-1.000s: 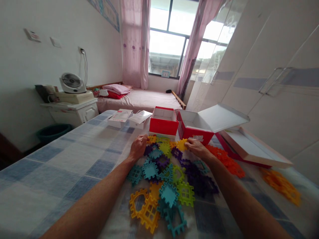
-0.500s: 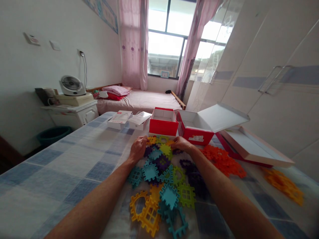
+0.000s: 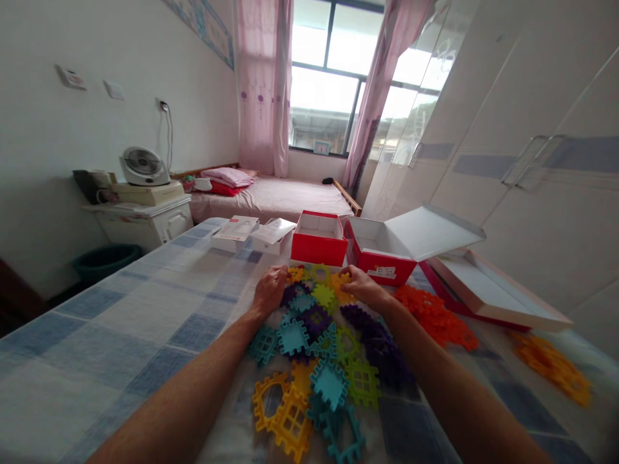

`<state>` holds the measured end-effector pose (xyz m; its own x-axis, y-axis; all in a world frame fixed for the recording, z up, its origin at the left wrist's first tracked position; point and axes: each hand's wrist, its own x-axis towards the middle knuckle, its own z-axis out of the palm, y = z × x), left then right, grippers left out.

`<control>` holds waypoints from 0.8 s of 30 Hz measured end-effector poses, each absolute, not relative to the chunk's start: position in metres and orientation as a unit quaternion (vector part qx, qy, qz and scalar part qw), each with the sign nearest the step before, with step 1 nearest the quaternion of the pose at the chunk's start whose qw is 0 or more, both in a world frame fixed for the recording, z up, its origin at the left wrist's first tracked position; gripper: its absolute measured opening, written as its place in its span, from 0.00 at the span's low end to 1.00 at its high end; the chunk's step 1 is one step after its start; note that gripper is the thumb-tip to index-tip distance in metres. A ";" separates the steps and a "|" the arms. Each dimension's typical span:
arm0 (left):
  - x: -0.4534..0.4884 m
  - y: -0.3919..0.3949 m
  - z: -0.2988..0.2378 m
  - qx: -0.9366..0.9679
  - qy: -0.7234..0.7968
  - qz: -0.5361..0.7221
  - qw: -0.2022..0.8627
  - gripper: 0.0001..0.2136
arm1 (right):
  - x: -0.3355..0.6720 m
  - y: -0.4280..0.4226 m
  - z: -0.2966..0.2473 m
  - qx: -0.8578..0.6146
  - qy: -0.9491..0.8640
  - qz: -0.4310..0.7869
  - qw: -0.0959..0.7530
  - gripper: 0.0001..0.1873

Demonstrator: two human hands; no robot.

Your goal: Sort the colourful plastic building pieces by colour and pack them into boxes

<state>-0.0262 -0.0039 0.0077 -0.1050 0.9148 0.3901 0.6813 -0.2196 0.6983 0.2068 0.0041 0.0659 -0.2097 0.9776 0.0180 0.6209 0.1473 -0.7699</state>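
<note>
1. Heap of toothed pieces (image 3: 329, 383): on the bench (image 3: 159, 335), hub of my clock readings; its long axis runs 12 to 6.
2. Right hand (image 3: 362, 285), 1 o'clock: thumb and fingers pinching a yellow piece (image 3: 342, 291). Partly covered, so I cannot tell its long axis.
3. Left hand (image 3: 271, 289), 11 o'clock: fingers curled against a smaller yellow patch (image 3: 296, 274); grip hidden, I cannot tell.
4. Lime piece (image 3: 320, 273), 12 o'clock: between the hands, its round cut-out facing up.
5. Red lidded box (image 3: 367, 259), 1 o'clock: white sticker (image 3: 382, 272) on its near wall, print too small for me to read.
6. White cartons (image 3: 236, 227), 11 o'clock: reddish print, illegible.
7. Clearance: bare checked cloth at 9 o'clock, out to the bench edge. Red box (image 3: 318, 249) bounds 12; orange-red pieces (image 3: 438, 316) lie at 2.
</note>
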 end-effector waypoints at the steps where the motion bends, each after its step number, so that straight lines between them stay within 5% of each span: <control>1: -0.026 -0.004 0.007 0.655 0.609 0.426 0.137 0.26 | 0.208 0.001 0.066 -0.564 -0.712 0.305 0.288 0.19; 6: -0.028 -0.002 0.005 0.661 0.603 0.425 0.136 0.25 | 0.218 -0.017 0.069 -0.542 -0.731 0.242 0.335 0.19; 16: -0.030 -0.005 0.009 0.653 0.605 0.427 0.159 0.30 | 0.302 -0.076 0.082 -0.566 -0.545 0.382 0.486 0.21; 24: -0.036 0.002 0.003 0.663 0.607 0.407 0.158 0.31 | 0.466 -0.117 0.042 -0.693 -0.428 0.157 0.558 0.20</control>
<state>-0.0355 0.0019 0.0034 -0.0694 0.9349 0.3481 0.6767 -0.2123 0.7050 0.4659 -0.1167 0.0417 0.5843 0.7688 0.2600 0.4174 -0.0100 -0.9087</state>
